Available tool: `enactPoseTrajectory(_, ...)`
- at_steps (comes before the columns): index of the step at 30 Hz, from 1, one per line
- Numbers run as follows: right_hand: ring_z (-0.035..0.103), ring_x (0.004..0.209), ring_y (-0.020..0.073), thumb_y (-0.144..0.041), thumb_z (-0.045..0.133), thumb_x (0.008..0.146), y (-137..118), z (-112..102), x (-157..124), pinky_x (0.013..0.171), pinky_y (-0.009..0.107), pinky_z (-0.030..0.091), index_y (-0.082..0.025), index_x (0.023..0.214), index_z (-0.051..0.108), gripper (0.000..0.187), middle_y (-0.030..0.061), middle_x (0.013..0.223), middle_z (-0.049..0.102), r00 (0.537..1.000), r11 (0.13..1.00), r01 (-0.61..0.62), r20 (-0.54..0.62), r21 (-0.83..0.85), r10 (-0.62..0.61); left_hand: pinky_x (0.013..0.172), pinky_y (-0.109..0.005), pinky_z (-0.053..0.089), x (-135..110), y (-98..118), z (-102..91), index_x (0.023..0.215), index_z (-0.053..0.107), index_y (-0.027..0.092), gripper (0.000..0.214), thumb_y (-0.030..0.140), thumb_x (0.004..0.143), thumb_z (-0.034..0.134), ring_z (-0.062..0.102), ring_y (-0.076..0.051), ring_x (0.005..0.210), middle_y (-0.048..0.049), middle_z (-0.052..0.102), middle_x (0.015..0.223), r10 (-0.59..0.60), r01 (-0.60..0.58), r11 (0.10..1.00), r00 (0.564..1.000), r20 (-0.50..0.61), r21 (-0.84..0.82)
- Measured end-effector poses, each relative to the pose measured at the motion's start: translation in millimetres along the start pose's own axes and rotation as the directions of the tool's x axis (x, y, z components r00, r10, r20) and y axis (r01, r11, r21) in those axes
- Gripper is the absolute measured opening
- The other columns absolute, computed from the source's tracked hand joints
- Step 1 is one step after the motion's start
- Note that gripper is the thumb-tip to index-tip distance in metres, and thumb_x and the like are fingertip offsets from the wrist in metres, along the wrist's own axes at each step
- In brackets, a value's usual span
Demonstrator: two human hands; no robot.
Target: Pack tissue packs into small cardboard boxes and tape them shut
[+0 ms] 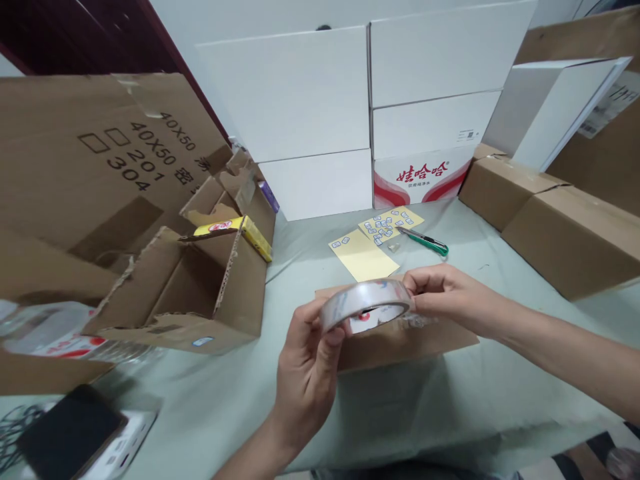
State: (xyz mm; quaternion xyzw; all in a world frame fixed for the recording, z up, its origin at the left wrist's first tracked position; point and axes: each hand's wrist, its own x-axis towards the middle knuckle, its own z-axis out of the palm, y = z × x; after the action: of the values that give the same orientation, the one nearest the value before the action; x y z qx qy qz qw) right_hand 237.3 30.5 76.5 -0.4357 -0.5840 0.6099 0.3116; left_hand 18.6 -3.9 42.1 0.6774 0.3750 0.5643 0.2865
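I hold a roll of clear tape (367, 301) between both hands, above a small brown cardboard box (400, 340) on the table. My left hand (307, 367) grips the roll's left side, thumb and fingers closed around its rim. My right hand (445, 293) pinches the roll's right edge with its fingertips. The roll is tilted, its open centre facing me.
An open torn cardboard box (195, 287) with a yellow packet (240, 230) stands left. Yellow sticker sheets (375, 243) and a green utility knife (425, 241) lie behind. White cartons (350, 100) stack at the back, brown boxes (550, 213) right. A phone (65, 433) lies at bottom left.
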Motion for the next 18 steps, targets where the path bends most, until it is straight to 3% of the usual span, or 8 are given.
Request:
enactPoseTrajectory(3, 0.043, 0.061, 0.0123, -0.027, 0.058, 0.067, 8.2, -1.1, 5.7, 0.058, 0.026, 0.033, -0.019, 0.060, 0.053, 0.012, -0.0021, 0.062, 0.049, 1.000, 0.989, 0.009, 0.006, -0.146, -0.008, 0.071, -0.026, 0.054, 4.3, 0.5, -3.7, 0.111, 0.060, 0.022, 0.023, 0.036, 0.098, 0.047, 0.069, -0.016, 0.079, -0.0048, 0.073, 0.096, 0.063, -0.063, 0.979, 0.998, 0.006, 0.195)
enactPoseTrajectory(6, 0.044, 0.061, 0.0126, -0.029, 0.056, 0.069, 10.3, -6.0, 6.8, 0.057, 0.026, 0.033, -0.019, 0.063, 0.054, 0.012, -0.0019, 0.063, 0.050, 1.000, 0.961, -0.009, -0.021, -0.275, 0.004, 0.067, -0.024, 0.052, 10.4, 5.5, -9.4, 0.110, 0.064, 0.020, 0.021, 0.029, 0.094, 0.054, 0.069, -0.015, 0.070, -0.0036, 0.074, 0.088, 0.120, -0.116, 0.887, 0.993, 0.019, 0.446)
enactPoseTrajectory(8, 0.045, 0.061, 0.0131, -0.029, 0.055, 0.071, 9.5, -8.2, 5.6, 0.056, 0.026, 0.033, -0.019, 0.064, 0.054, 0.012, -0.0013, 0.063, 0.052, 1.000, 0.922, 0.016, -0.016, -0.388, -0.024, 0.067, -0.023, 0.052, 14.7, 10.0, -10.3, 0.105, 0.066, 0.020, 0.018, 0.027, 0.092, 0.056, 0.069, -0.016, 0.070, -0.0028, 0.074, 0.086, 0.152, -0.157, 0.848, 0.987, 0.052, 0.507)
enactPoseTrajectory(10, 0.048, 0.064, 0.0141, -0.026, 0.052, 0.073, 9.3, -8.2, 4.4, 0.058, 0.026, 0.034, -0.019, 0.065, 0.054, 0.011, -0.0002, 0.066, 0.055, 0.996, 0.864, 0.072, -0.014, -0.498, -0.091, 0.064, -0.022, 0.052, 18.6, 12.6, -8.9, 0.100, 0.068, 0.020, 0.016, 0.027, 0.089, 0.059, 0.069, -0.015, 0.068, -0.0019, 0.074, 0.083, 0.128, -0.132, 0.866, 0.991, 0.042, 0.483)
enactPoseTrajectory(12, 0.050, 0.066, 0.0146, -0.024, 0.049, 0.075, 10.5, -7.0, 4.0, 0.059, 0.026, 0.035, -0.019, 0.065, 0.054, 0.012, 0.0004, 0.068, 0.056, 0.989, 0.821, 0.108, -0.024, -0.561, -0.147, 0.057, -0.020, 0.051, 21.2, 11.8, -7.6, 0.095, 0.068, 0.020, 0.014, 0.030, 0.087, 0.062, 0.066, -0.013, 0.061, -0.0010, 0.073, 0.078, -0.018, 0.021, 0.938, 1.000, -0.011, 0.346)
enactPoseTrajectory(14, 0.049, 0.066, 0.0143, -0.025, 0.048, 0.079, 12.7, -5.9, 4.5, 0.059, 0.027, 0.035, -0.019, 0.066, 0.054, 0.015, 0.0002, 0.068, 0.056, 0.986, 0.808, 0.110, -0.041, -0.579, -0.164, 0.054, -0.018, 0.051, 21.9, 7.8, -8.3, 0.093, 0.069, 0.020, 0.017, 0.033, 0.083, 0.068, 0.066, -0.012, 0.060, -0.0007, 0.072, 0.075, -0.220, 0.220, 0.974, 0.975, -0.009, 0.059)
enactPoseTrajectory(16, 0.049, 0.065, 0.0143, -0.029, 0.049, 0.083, 14.5, -5.4, 5.3, 0.060, 0.027, 0.035, -0.019, 0.067, 0.054, 0.020, 0.0002, 0.068, 0.056, 0.985, 0.806, 0.104, -0.049, -0.583, -0.162, 0.057, -0.018, 0.054, 20.0, 2.5, -10.7, 0.099, 0.070, 0.021, 0.025, 0.035, 0.079, 0.075, 0.070, -0.015, 0.069, -0.0027, 0.074, 0.081, -0.333, 0.333, 0.911, 0.942, 0.042, -0.244)
enactPoseTrajectory(18, 0.051, 0.067, 0.0152, -0.032, 0.049, 0.086, 15.5, -5.0, 5.7, 0.062, 0.029, 0.036, -0.018, 0.069, 0.055, 0.022, 0.0015, 0.071, 0.059, 0.985, 0.798, 0.100, -0.054, -0.594, -0.163, 0.063, -0.022, 0.057, 15.9, -1.6, -12.9, 0.107, 0.071, 0.024, 0.032, 0.036, 0.078, 0.077, 0.073, -0.018, 0.076, -0.0048, 0.075, 0.088, -0.327, 0.326, 0.856, 0.943, 0.070, -0.402)
